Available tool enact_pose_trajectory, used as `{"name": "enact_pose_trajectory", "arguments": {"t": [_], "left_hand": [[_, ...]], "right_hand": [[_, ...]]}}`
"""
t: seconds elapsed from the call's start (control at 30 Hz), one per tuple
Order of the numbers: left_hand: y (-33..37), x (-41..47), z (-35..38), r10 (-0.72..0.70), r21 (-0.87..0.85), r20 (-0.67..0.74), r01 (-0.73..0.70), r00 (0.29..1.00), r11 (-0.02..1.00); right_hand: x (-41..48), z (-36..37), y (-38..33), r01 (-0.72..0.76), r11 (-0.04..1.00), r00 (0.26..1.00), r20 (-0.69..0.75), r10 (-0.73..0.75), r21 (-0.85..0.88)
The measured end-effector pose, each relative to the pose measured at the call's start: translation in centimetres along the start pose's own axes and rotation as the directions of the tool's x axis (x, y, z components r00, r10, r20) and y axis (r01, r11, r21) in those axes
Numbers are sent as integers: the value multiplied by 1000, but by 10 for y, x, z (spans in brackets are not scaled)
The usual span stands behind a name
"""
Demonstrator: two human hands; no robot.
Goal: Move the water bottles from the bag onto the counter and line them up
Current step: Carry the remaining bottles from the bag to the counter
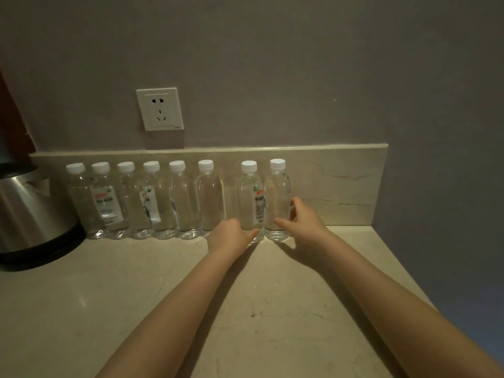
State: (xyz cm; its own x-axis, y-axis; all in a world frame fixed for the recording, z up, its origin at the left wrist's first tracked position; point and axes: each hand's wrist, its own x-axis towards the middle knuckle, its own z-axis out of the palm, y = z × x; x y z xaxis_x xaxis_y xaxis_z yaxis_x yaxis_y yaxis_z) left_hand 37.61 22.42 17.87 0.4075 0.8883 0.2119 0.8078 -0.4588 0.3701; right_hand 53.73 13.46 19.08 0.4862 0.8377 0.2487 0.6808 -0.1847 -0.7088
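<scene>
Eight clear bottles with white caps stand upright in a row on the beige worktop [136,290], close against the low stone backsplash [341,181]. Six of them sit close together at the left, from the first bottle [81,197] beside a steel kettle [30,211] to the sixth bottle [208,197]. A gap separates the sixth from the seventh bottle [251,197], which touches or nearly touches the eighth bottle [277,197] at the right end.

Both bare arms reach forward. The left hand [230,236] is at the base of the seventh bottle, its fingers [252,233] curled around the lower left side with the thumb lying along the front. The right hand [301,216] is loosely spread around the lower part of the eighth bottle, thumb in front and the other fingers at its right side. A white wall socket [160,109] sits on the grey wall above the row. No bag is in view.
</scene>
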Motion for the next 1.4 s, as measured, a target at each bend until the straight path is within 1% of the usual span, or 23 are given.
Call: {"name": "enact_pose_trajectory", "arguments": {"t": [0.2, 0.37, 0.5, 0.6, 0.7, 0.77, 0.83, 0.9, 0.97, 1.1, 1.2, 1.27, 1.33, 1.4], "left_hand": [[-8, -1, -2, -23, 6, -56, 24, 998, 1000], [-23, 3, -4, -46, -5, -73, 46, 996, 999], [-23, 3, -4, -36, -1, -67, 36, 997, 999], [-23, 0, -5, -51, -49, -27, 49, 998, 998], [-22, -5, -10, -68, -100, 26, 70, 997, 993], [-22, -10, -16, -60, -125, 66, 68, 996, 990], [-22, -16, -21, -54, -185, 72, 66, 996, 980], [-22, -21, -29, -36, -304, 47, 48, 998, 951], [-19, -28, -41, 2, -407, 1, -1, 1000, 913], [-10, -48, -62, 65, -588, -56, -85, 996, 804], [-4, -65, -67, 138, -631, -87, -162, 987, 759], [3, -76, -70, 182, -654, -109, -208, 977, 727], [11, -88, -71, 213, -661, -124, -241, 969, 710], [22, -103, -70, 245, -659, -138, -274, 960, 701]], "right_hand": [[2, 7, -9, 11, 999, 998, 55, -9, -35], [9, 21, -23, 45, 995, 998, 48, -41, -93], [10, 24, -24, 27, 989, 999, 30, -23, -147], [5, 25, -22, -6, 974, 1000, 17, 11, -225], [-7, 25, -21, -93, 936, 996, -29, 89, -340], [-15, 27, -24, -132, 925, 991, -60, 119, -357], [-22, 28, -33, -153, 934, 988, -75, 135, -324], [-27, 26, -44, -163, 952, 986, -73, 149, -261], [-33, 23, -55, -148, 971, 988, -75, 136, -187], [-58, 14, -68, -117, 992, 984, -145, 107, -57], [-83, 1, -73, -138, 990, 970, -205, 131, -17], [-102, -11, -74, -156, 987, 955, -246, 163, 47], [-123, -23, -72, -171, 979, 940, -280, 196, 109], [-146, -35, -68, -182, 974, 922, -323, 215, 132]]}}
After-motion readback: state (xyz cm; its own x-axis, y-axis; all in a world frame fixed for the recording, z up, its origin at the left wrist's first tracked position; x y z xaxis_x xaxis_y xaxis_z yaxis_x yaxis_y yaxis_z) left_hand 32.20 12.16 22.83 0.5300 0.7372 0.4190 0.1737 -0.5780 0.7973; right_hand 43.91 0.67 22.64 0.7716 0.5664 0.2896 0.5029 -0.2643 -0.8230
